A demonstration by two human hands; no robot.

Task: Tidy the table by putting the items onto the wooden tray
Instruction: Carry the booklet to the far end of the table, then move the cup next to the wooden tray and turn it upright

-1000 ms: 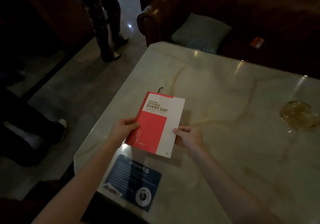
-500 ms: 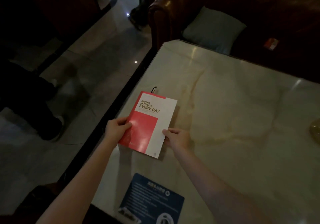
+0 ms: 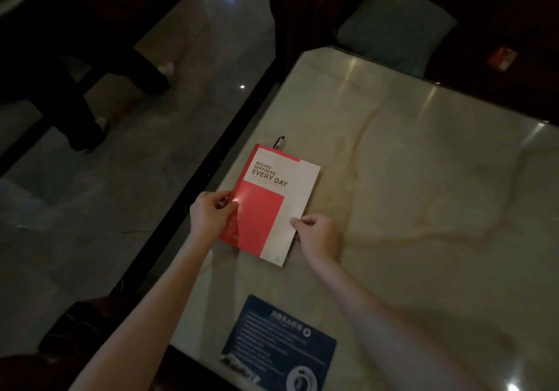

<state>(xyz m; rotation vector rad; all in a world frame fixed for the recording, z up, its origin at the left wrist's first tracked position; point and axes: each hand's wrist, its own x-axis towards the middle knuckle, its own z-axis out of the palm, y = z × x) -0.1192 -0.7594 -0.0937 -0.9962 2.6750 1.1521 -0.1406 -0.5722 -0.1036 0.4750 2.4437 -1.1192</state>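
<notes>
Head view, left to right: left hand (image 3: 210,215) pinching the red left edge of the notebook (image 3: 272,203), thumb on the cover and fingers curled beneath, right hand (image 3: 316,233) pinching the white right edge near the bottom corner, probably so that the thin booklet stays flat and steady for carrying. Notebook held between the two hands, low over the near left part of the marble table (image 3: 423,178), its far end covering most of a pen (image 3: 279,142). No wooden tray in sight, so placement likely not yet begun.
</notes>
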